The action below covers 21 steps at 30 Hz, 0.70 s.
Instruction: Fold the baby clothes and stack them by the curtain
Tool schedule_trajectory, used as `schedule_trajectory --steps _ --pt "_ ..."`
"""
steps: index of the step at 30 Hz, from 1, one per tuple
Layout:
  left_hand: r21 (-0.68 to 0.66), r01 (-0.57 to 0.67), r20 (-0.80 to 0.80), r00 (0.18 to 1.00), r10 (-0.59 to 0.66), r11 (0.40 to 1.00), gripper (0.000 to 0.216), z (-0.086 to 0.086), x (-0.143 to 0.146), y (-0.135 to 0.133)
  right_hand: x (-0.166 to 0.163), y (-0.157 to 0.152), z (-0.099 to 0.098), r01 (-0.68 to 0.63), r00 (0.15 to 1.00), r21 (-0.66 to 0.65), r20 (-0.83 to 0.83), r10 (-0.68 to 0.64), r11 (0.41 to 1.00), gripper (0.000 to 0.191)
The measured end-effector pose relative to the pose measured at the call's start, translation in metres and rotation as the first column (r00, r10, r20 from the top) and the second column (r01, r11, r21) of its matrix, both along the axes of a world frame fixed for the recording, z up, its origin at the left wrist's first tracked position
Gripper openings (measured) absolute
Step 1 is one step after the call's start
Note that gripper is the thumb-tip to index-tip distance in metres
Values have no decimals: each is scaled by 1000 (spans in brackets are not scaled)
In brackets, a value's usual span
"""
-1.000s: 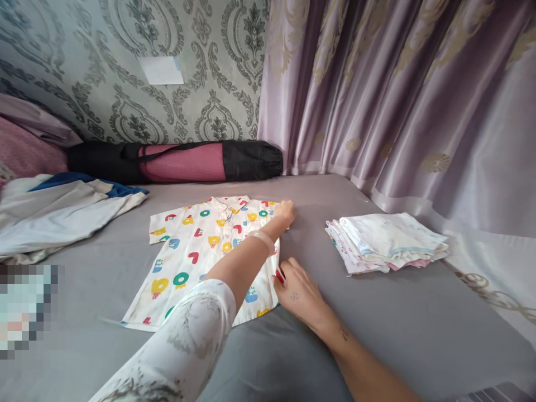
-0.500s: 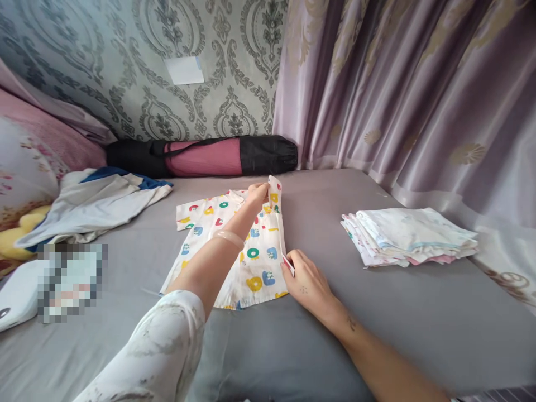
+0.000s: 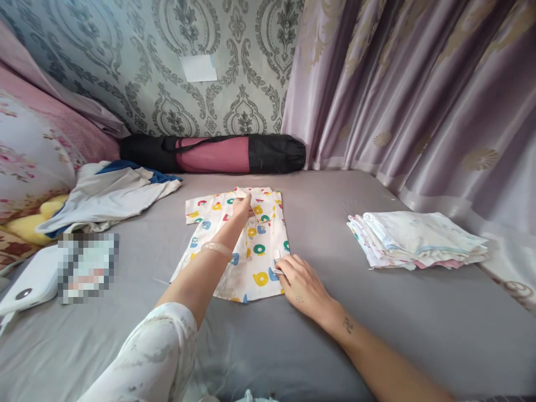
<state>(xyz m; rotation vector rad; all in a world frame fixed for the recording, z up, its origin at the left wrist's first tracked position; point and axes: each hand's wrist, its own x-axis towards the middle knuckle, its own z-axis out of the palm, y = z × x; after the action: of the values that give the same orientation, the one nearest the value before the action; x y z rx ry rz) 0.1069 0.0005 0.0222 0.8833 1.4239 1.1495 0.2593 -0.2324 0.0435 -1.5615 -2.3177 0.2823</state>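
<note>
A child's short-sleeved shirt (image 3: 251,268), white with colourful letters, lies spread on the bed. Its left sleeve sticks out, while the right side is turned inward over the body. Near the collar, my left hand (image 3: 242,207) is closed on the turned-in sleeve cloth; its fingers are partly hidden. My right hand (image 3: 302,279) pinches the shirt's lower right side edge, where a small white tag shows beside the fingertips.
A stack of folded clothes (image 3: 422,237) lies to the right on the grey bed sheet (image 3: 326,346). Loose clothes (image 3: 113,195), a white device (image 3: 37,279) and a blurred-out item (image 3: 90,271) are at left. Along the wall lies a black and pink rolled bag (image 3: 213,154).
My left hand has moved the raised right sleeve leftward and down onto the shirt. My right hand has turned the lower side edge inward. The view has shifted slightly left.
</note>
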Motion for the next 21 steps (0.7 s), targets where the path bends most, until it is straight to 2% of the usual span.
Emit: schedule_trajectory --steps 2,4,6,9,13,17,21 --pt "89 39 -128 991 -27 995 49 -4 -1 1 1 0 0 -20 1000 6 -19 20 1000 19" --pt "182 134 -286 955 -78 974 53 -7 -1 4 2 0 0 -21 999 6 -41 21 1000 21" --pt "258 263 -473 873 -116 930 49 -8 -2 7 3 0 1 -13 998 3 -65 14 1000 21" --pt "328 401 -659 746 -97 855 49 -9 -4 8 6 1 6 -48 992 -41 -120 43 998 19" --pt "365 500 -778 627 -38 785 53 -14 -9 7 12 16 17 -84 984 -145 -165 60 986 37" --pt "334 534 -846 534 -3 777 52 -19 -12 8 11 50 16 4 1000 -27 -25 -5 1000 37" --pt "294 580 -901 434 18 759 54 -20 -14 10 -2 84 0 14 990 -9 137 -12 1000 59"
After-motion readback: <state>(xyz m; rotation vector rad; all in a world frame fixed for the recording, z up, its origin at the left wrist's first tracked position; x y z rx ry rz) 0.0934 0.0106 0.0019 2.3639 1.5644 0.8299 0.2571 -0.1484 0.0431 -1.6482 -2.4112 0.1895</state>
